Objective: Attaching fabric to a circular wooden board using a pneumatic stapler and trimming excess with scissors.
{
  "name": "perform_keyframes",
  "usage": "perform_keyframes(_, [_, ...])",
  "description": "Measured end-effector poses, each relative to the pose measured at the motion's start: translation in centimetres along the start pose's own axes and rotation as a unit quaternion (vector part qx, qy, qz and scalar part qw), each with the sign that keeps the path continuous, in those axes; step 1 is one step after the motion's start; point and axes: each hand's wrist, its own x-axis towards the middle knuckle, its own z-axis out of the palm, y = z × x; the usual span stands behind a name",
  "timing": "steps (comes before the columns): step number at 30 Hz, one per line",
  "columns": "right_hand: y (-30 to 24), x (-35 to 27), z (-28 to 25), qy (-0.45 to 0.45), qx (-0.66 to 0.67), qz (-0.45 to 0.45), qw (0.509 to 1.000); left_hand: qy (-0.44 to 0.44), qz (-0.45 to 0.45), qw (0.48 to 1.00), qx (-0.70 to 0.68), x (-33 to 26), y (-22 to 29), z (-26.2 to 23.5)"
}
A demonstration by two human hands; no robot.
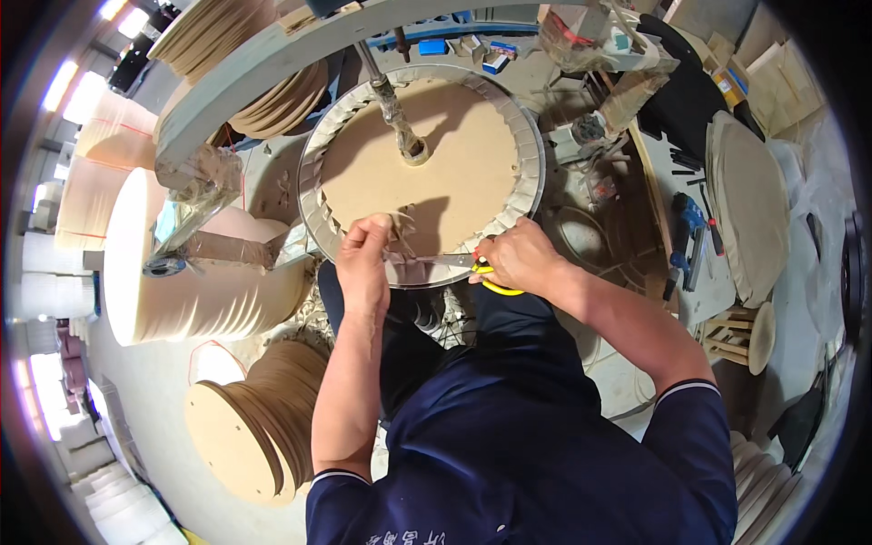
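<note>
Landmark is the round disc (427,168): brown board face, silver foil pleated around its rim, mounted on a spindle (392,107) at its centre, right in front of you. Left of the disc sits a big pale roll (195,272), wider than anything else nearby. Below and left of the disc, a stack of brown board rounds (259,422) stands on edge on the floor. Right of the disc, a cluttered bench (699,272) with a blue tool (688,222) on it. At the disc's near rim, your left hand (365,259) is closed, fingers pinched together on a flap of the foil (400,243), lifting it off the board. Your right hand (520,259) is just right of that, still on the near rim, clamped around yellow-handled scissors (472,265); blades point left toward the pinched foil. Can't tell whether the blades are actually in the foil.
</note>
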Motion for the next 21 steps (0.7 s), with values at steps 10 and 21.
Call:
perform_keyframes(10, [-0.9,-0.6,-2.4,-0.013,-0.021,0.056,0.998,-0.082,0.172,0.863,0.469,1.6,-0.8,-6.8])
perform_keyframes(21, [-1.7,1.8,-1.5,0.033,-0.02,-0.023,0.999,-0.192,0.17,0.844,0.472,1.9,-0.7,-6.5])
